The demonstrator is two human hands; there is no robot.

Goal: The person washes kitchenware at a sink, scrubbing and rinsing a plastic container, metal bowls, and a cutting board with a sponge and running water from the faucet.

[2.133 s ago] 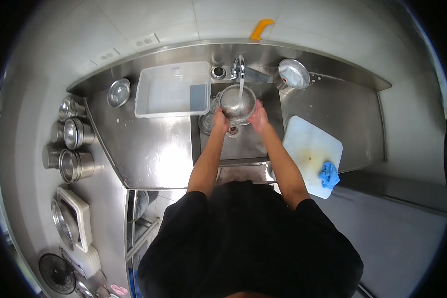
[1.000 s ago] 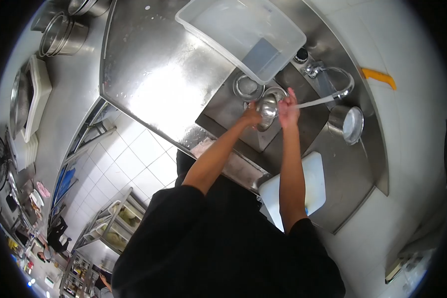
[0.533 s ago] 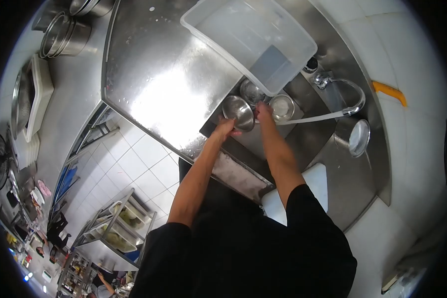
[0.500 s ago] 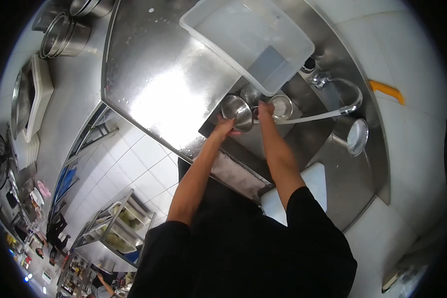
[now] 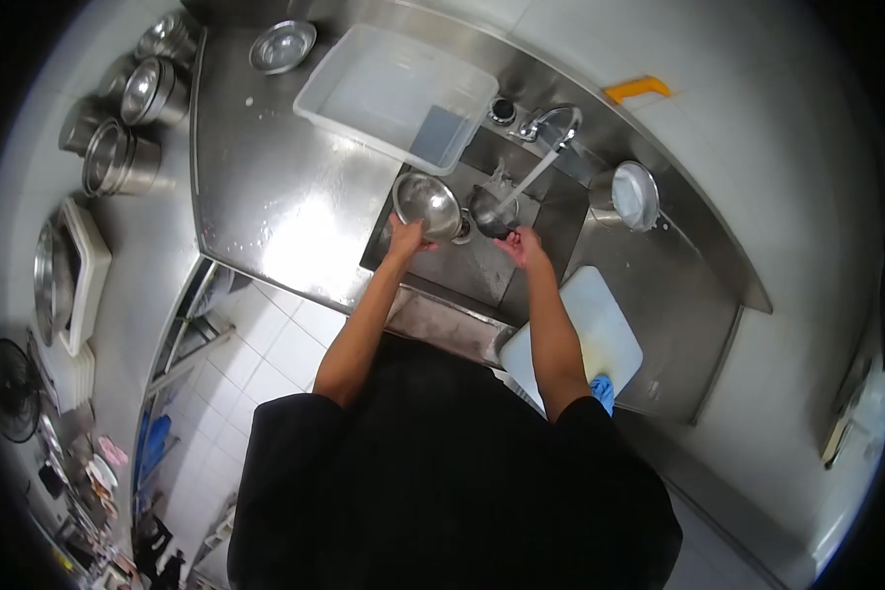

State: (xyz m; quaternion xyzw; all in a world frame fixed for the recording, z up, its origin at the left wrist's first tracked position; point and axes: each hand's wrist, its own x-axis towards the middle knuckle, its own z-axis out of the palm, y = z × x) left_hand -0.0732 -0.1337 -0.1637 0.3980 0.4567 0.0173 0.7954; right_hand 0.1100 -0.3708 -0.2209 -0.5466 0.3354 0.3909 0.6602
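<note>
My left hand point(image 5: 406, 239) grips the near rim of a shiny metal bowl point(image 5: 426, 204), which is tilted over the left part of the sink point(image 5: 462, 265). My right hand point(image 5: 521, 246) closes on the edge of a smaller, darker metal bowl point(image 5: 492, 212). A stream of water from the tap point(image 5: 562, 123) runs into this smaller bowl and splashes at its far side. Between the two bowls sits another small metal piece, partly covered, whose kind I cannot make out.
A translucent plastic tub point(image 5: 364, 93) stands behind the sink, with a metal bowl point(image 5: 283, 47) farther left. On the right are a metal pot point(image 5: 619, 202), a white cutting board point(image 5: 585, 315) and a blue cloth point(image 5: 602, 393). Stacked pots point(image 5: 118, 162) line the left counter.
The camera view has turned and shifted. My hands have moved farther apart, and the water stream now falls into the smaller bowl at my right hand. My left hand keeps its bowl.
</note>
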